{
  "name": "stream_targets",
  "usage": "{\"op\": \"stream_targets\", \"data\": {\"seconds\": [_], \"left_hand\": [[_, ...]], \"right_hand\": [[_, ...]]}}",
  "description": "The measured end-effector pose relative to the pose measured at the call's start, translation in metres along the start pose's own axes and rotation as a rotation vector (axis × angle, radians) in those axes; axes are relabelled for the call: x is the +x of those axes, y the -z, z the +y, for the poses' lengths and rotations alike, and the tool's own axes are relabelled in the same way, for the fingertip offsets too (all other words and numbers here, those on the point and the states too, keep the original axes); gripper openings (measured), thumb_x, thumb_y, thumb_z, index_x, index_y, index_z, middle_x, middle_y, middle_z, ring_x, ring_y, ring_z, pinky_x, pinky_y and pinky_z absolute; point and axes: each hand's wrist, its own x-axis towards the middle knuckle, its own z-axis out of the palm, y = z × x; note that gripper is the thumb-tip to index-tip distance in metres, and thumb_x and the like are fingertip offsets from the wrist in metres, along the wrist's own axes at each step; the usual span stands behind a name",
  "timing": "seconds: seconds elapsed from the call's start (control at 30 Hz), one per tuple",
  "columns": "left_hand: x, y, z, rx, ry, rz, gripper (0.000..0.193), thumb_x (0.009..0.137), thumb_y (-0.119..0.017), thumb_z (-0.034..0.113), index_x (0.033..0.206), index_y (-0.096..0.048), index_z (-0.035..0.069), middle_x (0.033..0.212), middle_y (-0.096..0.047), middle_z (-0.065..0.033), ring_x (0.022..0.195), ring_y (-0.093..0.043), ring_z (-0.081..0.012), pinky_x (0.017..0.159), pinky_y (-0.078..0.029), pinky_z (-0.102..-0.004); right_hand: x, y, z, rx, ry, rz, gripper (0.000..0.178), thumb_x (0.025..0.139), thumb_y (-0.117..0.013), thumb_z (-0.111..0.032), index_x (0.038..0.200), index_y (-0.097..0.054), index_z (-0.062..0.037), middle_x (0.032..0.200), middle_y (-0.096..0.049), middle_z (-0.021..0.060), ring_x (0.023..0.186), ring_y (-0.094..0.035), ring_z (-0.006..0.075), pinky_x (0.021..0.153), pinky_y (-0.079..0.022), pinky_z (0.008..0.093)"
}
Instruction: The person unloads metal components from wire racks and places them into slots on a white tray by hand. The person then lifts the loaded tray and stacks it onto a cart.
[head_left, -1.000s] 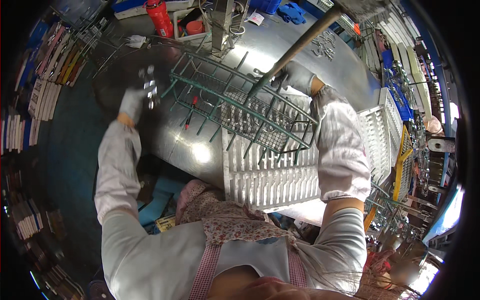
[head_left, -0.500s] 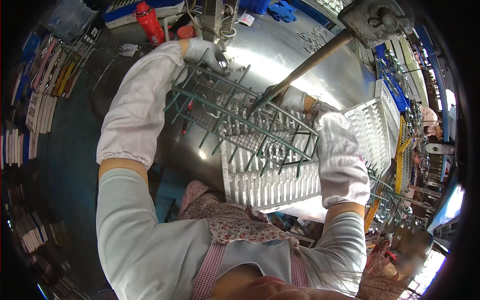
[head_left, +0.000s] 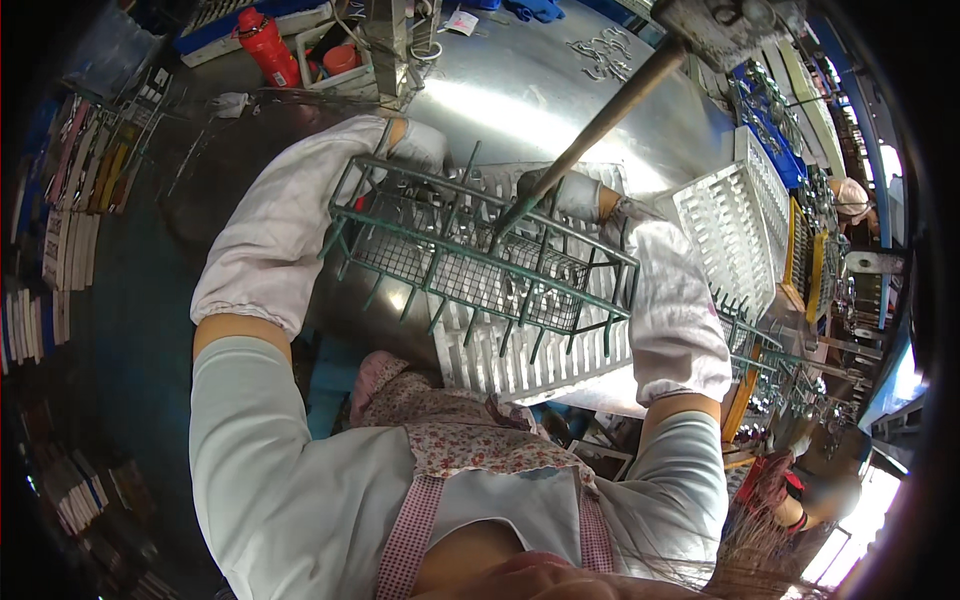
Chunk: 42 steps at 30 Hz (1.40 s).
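A green-coated wire rack [head_left: 480,262] with short prongs and a mesh panel hangs before me. A long rod [head_left: 590,140], green at its lower end, runs up from it to a metal block [head_left: 735,25]. My left hand [head_left: 418,148], in a light glove, reaches behind the rack's upper left bars, its fingers mostly hidden. My right hand [head_left: 578,196], also gloved, is closed at the rack just beside the rod, with the fingertips partly hidden. Shiny small metal pieces [head_left: 405,215] show through the bars near my left hand.
A white slotted tray [head_left: 480,360] lies below the rack; another slotted tray [head_left: 720,220] stands to the right. Curved metal pieces [head_left: 602,52] lie on the steel table [head_left: 500,75]. A red bottle [head_left: 268,48] stands at the back left. A co-worker [head_left: 785,490] is at lower right.
My left hand has moved down behind the rack's bars, and the small shiny piece it held is now hidden. The rack has tilted, its mesh facing me more. The whole view has shifted slightly.
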Motion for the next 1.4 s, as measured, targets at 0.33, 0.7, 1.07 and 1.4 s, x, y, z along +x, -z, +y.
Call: {"op": "stream_targets", "data": {"seconds": [0.33,0.7,1.07,1.4], "left_hand": [[0.005,-0.007,-0.014,-0.075,0.009,0.061,0.029,0.077,-0.060,0.024,0.079,-0.063,-0.004,0.067,-0.060,-0.0153,0.058,-0.054,-0.0226,0.055,-0.040,-0.0368],[0.017,-0.001,0.002,0.009,-0.064,0.083,0.021,0.075,-0.062,0.018,0.078,-0.065,-0.002,0.064,-0.060,-0.0125,0.056,-0.053,-0.0210,0.054,-0.041,-0.0348],[0.028,-0.016,-0.014,0.000,-0.133,0.067,0.016,0.075,-0.060,0.015,0.075,-0.064,0.000,0.064,-0.059,-0.0139,0.056,-0.053,-0.0224,0.054,-0.041,-0.0354],[-0.006,-0.008,0.035,-0.135,0.140,0.409,0.026,0.082,-0.052,0.010,0.104,-0.057,-0.003,0.087,-0.063,-0.0115,0.071,-0.058,-0.0177,0.064,-0.046,-0.0300]], "right_hand": [[-0.007,0.001,0.016,0.043,-0.160,0.134,0.021,0.071,-0.064,-0.001,0.092,-0.062,-0.0024,0.075,-0.064,0.0054,0.064,-0.057,0.0130,0.064,-0.047,0.0263],[-0.013,-0.017,0.010,-0.313,-0.162,0.382,0.023,0.075,-0.068,-0.026,0.079,-0.063,-0.0035,0.072,-0.063,0.0081,0.065,-0.058,0.0161,0.061,-0.048,0.0299],[-0.028,-0.015,0.038,0.249,0.305,0.146,0.022,0.075,-0.062,-0.012,0.093,-0.061,0.0006,0.083,-0.063,0.0084,0.082,-0.059,0.0153,0.077,-0.045,0.0295],[-0.126,-0.013,0.093,0.817,-0.278,0.975,0.022,0.081,-0.061,-0.007,0.102,-0.056,0.0002,0.089,-0.065,0.0081,0.080,-0.060,0.0150,0.069,-0.047,0.0223]]}}
